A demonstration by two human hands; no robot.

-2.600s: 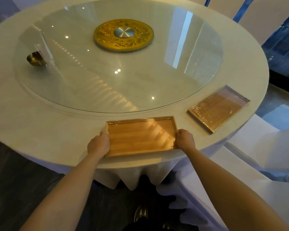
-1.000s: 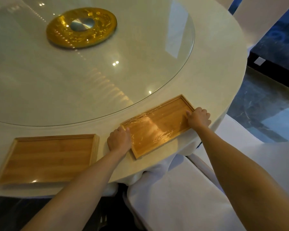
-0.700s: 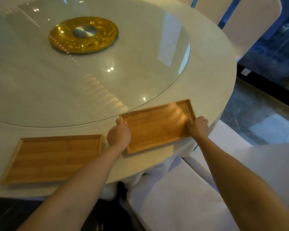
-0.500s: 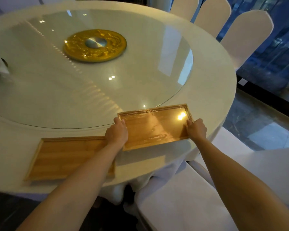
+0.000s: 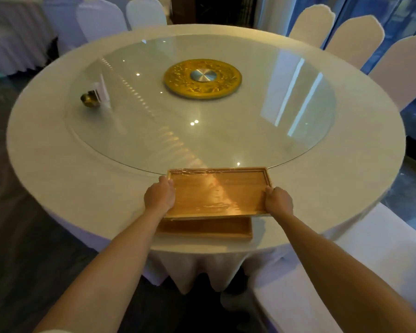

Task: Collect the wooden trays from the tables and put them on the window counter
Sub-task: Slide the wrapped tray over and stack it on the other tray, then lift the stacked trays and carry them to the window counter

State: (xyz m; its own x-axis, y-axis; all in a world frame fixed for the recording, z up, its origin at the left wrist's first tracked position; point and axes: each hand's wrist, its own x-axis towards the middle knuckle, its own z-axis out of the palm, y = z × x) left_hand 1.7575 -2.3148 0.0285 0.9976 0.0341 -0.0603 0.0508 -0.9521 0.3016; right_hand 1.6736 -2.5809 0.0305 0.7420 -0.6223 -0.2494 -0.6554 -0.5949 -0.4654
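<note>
Head view: a round table point(image 5: 58, 179) with a pale cloth fills most of the picture, and a large glass turntable point(image 5: 154, 131) lies on it. A gold disc point(image 5: 175, 75) with a silver hub sits at the centre of the glass. At the far left of the glass stand a small brass ball point(image 5: 88, 100) and, just beside it, a clear upright stand point(image 5: 103, 91).

At the near edge of the table both hands hold one wooden tray, the top tray point(image 5: 217, 193), which is wrapped in shiny clear film. The left hand point(image 5: 159, 197) is closed over its left short end, thumb on the rim and fingers curled under. The right hand point(image 5: 279, 200) is closed the same way on the right short end. The tray is level, long side facing the person.

A second tray, the lower tray point(image 5: 209, 228), lies on the cloth at the table's near edge, directly below the top tray. Only its near strip shows; the rest is hidden by the tray above. Whether the two touch cannot be told.

White-covered chairs point(image 5: 353, 37) ring the far and right sides of the table, and another covered chair point(image 5: 346, 272) stands at the near right. The floor point(image 5: 22, 236) at left is dark.
</note>
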